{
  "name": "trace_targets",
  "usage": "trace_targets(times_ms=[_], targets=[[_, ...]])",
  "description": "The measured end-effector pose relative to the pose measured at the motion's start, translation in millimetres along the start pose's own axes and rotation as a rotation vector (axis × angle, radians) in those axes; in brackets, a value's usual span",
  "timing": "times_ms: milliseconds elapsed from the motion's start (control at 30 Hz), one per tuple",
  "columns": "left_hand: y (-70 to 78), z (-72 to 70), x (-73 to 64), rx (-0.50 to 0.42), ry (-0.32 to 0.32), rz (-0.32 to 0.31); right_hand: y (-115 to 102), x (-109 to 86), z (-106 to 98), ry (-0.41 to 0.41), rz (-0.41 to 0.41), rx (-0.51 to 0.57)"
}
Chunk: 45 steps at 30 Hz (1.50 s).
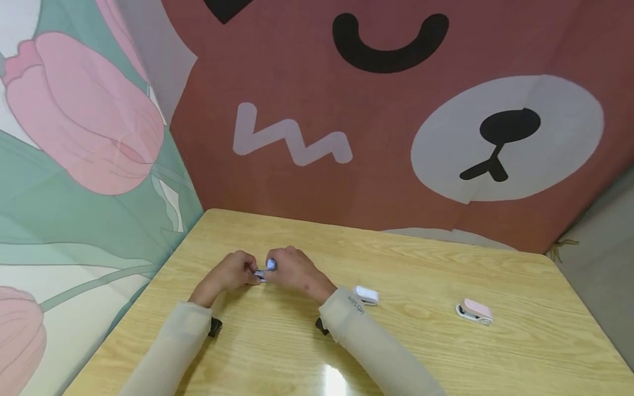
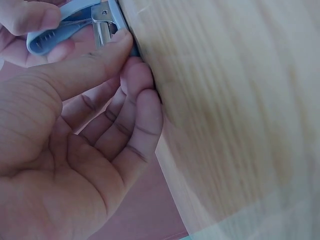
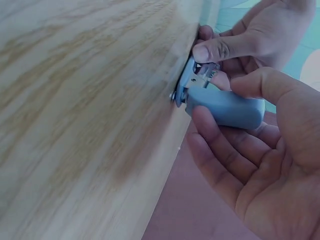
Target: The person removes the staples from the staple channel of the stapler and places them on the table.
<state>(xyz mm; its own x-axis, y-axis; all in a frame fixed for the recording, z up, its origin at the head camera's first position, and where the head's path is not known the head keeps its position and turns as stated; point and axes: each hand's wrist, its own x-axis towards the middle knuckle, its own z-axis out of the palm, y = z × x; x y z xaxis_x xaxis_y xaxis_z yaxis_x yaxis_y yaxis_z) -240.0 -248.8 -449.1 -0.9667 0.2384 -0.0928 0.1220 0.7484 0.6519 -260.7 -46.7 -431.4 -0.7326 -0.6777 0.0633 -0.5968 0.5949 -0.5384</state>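
A small light-blue stapler (image 3: 227, 107), swung wide at its hinge, is held just over the table by both hands. Thumb and fingertips of my left hand (image 1: 233, 272) pinch its base, as the left wrist view shows. My right hand (image 1: 294, 269) grips the raised top cover between thumb and fingers. Between cover and base the metal staple channel (image 2: 102, 25) and a thin spring (image 2: 77, 23) are exposed. Whether any staples lie in the channel I cannot tell.
On the wooden table (image 1: 411, 352), a white stapler (image 1: 366, 295) lies close to the right forearm. Farther right is a pink-and-white stapler (image 1: 475, 311). Printed cloth (image 1: 307, 187) hangs along the table's back and left sides.
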Motion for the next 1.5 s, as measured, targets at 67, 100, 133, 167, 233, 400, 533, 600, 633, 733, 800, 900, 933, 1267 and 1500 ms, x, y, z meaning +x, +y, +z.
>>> trace_targets(times_ms=[67, 100, 133, 167, 233, 400, 533, 600, 633, 733, 800, 900, 933, 1267, 1500], targets=[[-0.8, 1.1, 0.0, 0.0, 0.003, 0.006, 1.3, -1.7, -0.9, 0.005, 0.02, 0.021], [-1.4, 1.9, -0.2, -0.001, 0.004, 0.003, 1.5, -2.3, -1.0, 0.001, 0.023, 0.029], [-2.1, 2.5, -0.9, -0.001, 0.004, -0.003, 1.6, -2.7, -0.6, -0.003, 0.025, 0.038], [-3.2, 3.2, -1.6, -0.002, 0.002, -0.01, 1.5, -3.0, 0.1, -0.012, 0.025, 0.045], [-5.4, 3.9, -3.3, -0.005, -0.005, -0.02, 0.5, -4.2, 1.3, -0.035, 0.028, 0.067], [-7.7, 5.1, -4.2, -0.026, -0.018, -0.014, -3.0, -8.9, 1.1, -0.053, 0.092, 0.091], [-6.2, 4.9, -3.6, -0.042, -0.026, -0.029, -4.1, -13.7, -1.1, -0.065, 0.127, 0.072], [-5.4, 4.8, -3.4, -0.047, -0.026, -0.045, -4.1, -15.4, -1.7, -0.081, 0.122, 0.054], [-5.0, 4.6, -3.5, -0.049, -0.026, -0.045, -4.1, -16.3, -2.2, -0.086, 0.118, 0.039], [-5.0, 4.7, -3.7, -0.052, -0.019, -0.045, -3.1, -18.1, -2.6, -0.079, 0.096, -0.024], [-5.1, 4.9, -4.1, -0.064, -0.017, -0.047, -2.0, -19.4, -2.7, -0.074, 0.077, -0.062], [-4.8, 5.4, -4.8, -0.08, -0.016, -0.052, 0.1, -21.2, -2.4, -0.064, 0.047, -0.12], [-4.4, 5.3, -5.2, -0.085, -0.015, -0.055, 0.7, -22.0, -2.5, -0.064, 0.04, -0.13], [-2.1, 6.4, -4.0, -0.098, 0.006, -0.065, 7.4, -27.5, -1.8, -0.05, 0.059, -0.244], [-0.4, 5.6, -2.9, -0.082, 0.003, -0.06, 7.3, -28.0, -2.8, -0.057, 0.054, -0.266]])
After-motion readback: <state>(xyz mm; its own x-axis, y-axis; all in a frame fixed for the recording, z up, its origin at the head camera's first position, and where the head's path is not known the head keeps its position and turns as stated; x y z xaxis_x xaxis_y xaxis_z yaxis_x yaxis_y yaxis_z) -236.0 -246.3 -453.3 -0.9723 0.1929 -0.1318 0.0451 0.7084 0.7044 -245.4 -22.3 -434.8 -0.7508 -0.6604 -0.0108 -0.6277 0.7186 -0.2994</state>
